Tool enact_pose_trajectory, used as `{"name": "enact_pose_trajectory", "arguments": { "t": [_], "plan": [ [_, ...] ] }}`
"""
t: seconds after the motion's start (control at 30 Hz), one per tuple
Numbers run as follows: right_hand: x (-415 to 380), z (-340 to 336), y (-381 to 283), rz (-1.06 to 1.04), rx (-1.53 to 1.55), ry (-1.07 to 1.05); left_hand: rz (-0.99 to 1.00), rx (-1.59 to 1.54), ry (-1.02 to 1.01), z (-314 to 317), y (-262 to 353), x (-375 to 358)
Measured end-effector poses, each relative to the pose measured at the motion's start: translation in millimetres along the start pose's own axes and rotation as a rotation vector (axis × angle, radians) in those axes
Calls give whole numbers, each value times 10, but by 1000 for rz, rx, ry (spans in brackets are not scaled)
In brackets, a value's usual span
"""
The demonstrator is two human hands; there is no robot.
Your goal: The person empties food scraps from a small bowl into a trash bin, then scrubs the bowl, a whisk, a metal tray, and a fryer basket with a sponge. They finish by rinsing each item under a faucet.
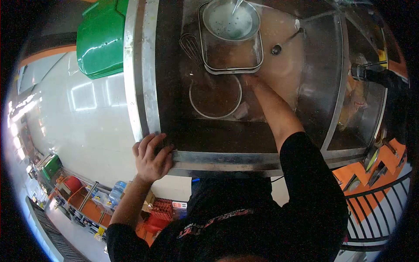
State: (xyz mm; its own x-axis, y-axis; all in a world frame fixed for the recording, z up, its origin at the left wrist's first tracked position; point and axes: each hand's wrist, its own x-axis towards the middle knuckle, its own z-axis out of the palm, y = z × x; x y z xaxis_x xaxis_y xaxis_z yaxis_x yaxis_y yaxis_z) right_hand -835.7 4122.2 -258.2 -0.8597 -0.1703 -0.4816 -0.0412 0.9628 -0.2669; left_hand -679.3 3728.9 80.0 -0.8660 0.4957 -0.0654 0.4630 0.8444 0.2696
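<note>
A bright green bin (101,37) stands beyond the left edge of the grey steel sink (144,74), whose water (283,56) is murky brown, while the person's sleeves (312,174) are black and the wall (371,174) shows orange.

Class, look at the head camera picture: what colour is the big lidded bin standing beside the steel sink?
Bright green. The bin shows best, and only, in the head view, at the upper left beside the sink.
</note>
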Motion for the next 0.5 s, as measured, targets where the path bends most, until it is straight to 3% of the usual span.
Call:
{"name": "enact_pose_trajectory", "arguments": {
  "t": [0.27,0.3,0.37,0.4,0.47,0.5],
  "plan": [
    [2,217,322,-183,-76,95,-8,-52,-4,2,-31,-18],
    [-68,-1,203,-189,-84,93,-16,-56,1,-14,-24,-4],
    [-361,-644,-210,-71,221,-81,-22,-38,0,-58,-18,33],
    [-433,-720,-204,-70,212,-81,-24,-45,6,-55,-3,33],
    [-542,-923,-211,-287,-27,-355,-12,-22,12,-54,-3,31],
    [-651,-1079,-253,-284,-39,-348,-10,-26,26,-61,5,33]
  ]
}}
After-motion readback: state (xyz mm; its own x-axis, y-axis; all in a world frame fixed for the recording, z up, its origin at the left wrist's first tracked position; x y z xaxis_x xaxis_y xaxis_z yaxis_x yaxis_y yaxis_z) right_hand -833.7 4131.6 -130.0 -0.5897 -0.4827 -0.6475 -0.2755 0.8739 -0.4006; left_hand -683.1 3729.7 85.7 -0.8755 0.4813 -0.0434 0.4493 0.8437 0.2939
